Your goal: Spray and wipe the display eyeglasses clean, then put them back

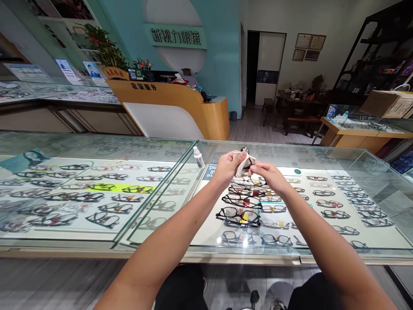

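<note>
My left hand (228,166) pinches a pale cleaning cloth (248,160) above the glass counter. Close beside it, my right hand (268,173) is closed, its fingertips gripping a pair of eyeglasses (258,183). The cloth is folded around part of the eyeglasses, so much of the frame is hidden. Below my hands, several dark-framed eyeglasses (238,216) stand in a column running toward me on the counter. A small white spray bottle (198,157) stands upright to the left of my left hand.
The glass display case (361,156) holds rows of eyeglasses under its top. Another case (97,140) adjoins it on the left. A curved wooden reception desk (209,118) stands beyond. At the right, a cardboard box (387,103) sits on another display counter.
</note>
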The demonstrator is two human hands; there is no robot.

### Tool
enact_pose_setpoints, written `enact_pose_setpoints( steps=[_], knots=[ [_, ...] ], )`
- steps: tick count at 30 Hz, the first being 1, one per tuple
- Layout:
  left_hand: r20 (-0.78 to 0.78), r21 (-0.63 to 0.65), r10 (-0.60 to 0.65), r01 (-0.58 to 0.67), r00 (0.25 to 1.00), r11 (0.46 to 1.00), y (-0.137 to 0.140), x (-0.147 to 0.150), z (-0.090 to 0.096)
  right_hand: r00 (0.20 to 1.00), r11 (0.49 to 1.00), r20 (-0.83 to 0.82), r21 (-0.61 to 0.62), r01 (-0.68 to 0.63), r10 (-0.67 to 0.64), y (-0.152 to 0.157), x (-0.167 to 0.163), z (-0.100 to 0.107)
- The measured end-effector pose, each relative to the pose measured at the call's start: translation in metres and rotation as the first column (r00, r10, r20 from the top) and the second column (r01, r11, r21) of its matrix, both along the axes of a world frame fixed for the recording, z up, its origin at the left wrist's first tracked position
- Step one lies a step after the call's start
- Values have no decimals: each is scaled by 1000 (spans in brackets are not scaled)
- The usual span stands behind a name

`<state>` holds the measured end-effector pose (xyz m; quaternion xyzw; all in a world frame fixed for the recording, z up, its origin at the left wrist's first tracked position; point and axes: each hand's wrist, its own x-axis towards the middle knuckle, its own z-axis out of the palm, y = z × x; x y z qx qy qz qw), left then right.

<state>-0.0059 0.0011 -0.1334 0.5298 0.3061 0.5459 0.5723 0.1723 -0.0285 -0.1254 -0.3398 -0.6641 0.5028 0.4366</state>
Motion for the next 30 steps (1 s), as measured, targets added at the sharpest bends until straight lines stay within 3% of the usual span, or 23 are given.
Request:
enact_pose_setpoints(
  steps=[7, 11, 17, 25, 30],
  knots=[
    [55, -3, -137, 138, 989, 990, 0, -1, 5, 996, 999, -72, -8, 50, -50, 2, 4, 1],
    [6, 36, -79, 79, 997, 996, -8, 1, 9, 996, 998, -91, -66, 2, -7, -3, -3, -3],
    [-8, 67, -34, 34, 999, 997, -14, 4, 11, 996, 996, -43, -39, -74, 73, -12, -12, -2],
    [92, 1, -182, 182, 979, 983, -5, 1, 11, 994, 996, -60, 4, 95, -94, -6, -5, 1],
    [60, 26, -157, 156, 986, 987, -8, 3, 10, 993, 997, -95, -42, 65, -69, -4, -8, -6]
  ],
)
